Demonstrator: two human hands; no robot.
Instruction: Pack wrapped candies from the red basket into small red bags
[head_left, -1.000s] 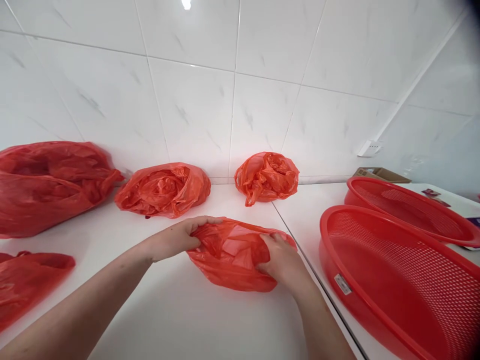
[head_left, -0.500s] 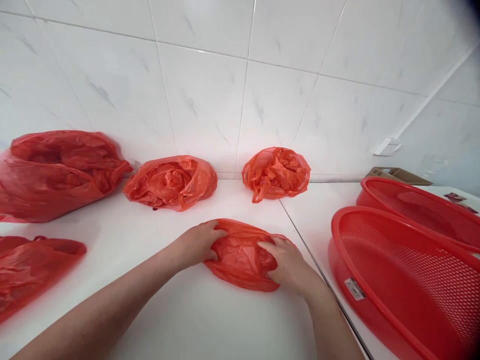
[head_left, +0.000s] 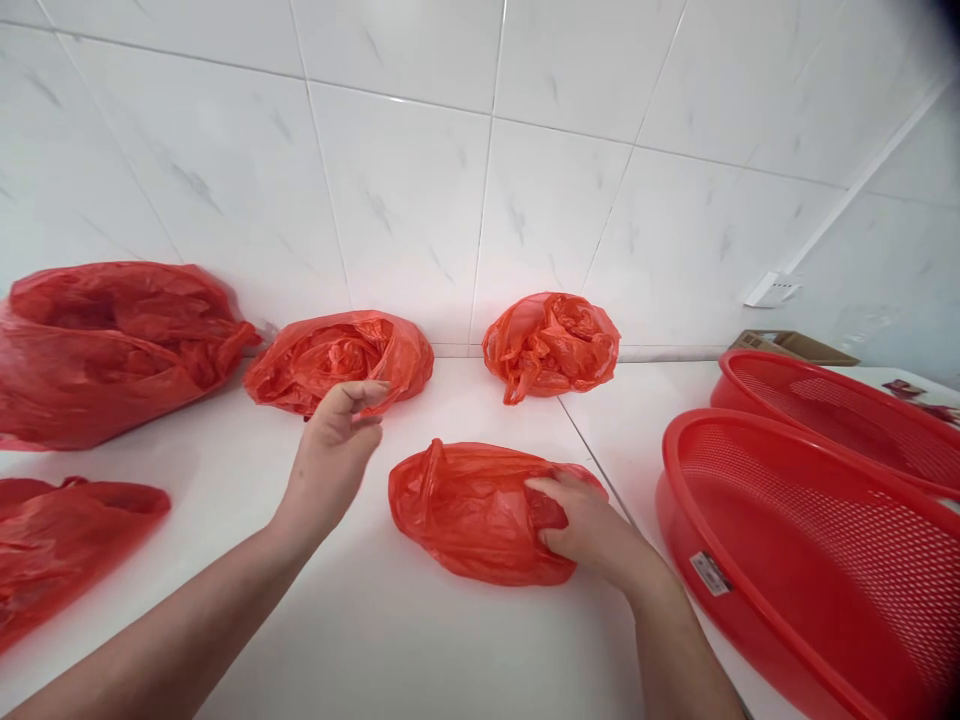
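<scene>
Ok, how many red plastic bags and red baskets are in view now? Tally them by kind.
Red plastic bags: 5
Red baskets: 2
Total: 7

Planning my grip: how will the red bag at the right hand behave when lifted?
The red bag will likely sag, its thin plastic being creased. Lying low and flattish on the white table, it probably won't roll. Its weight I can't judge.
</scene>
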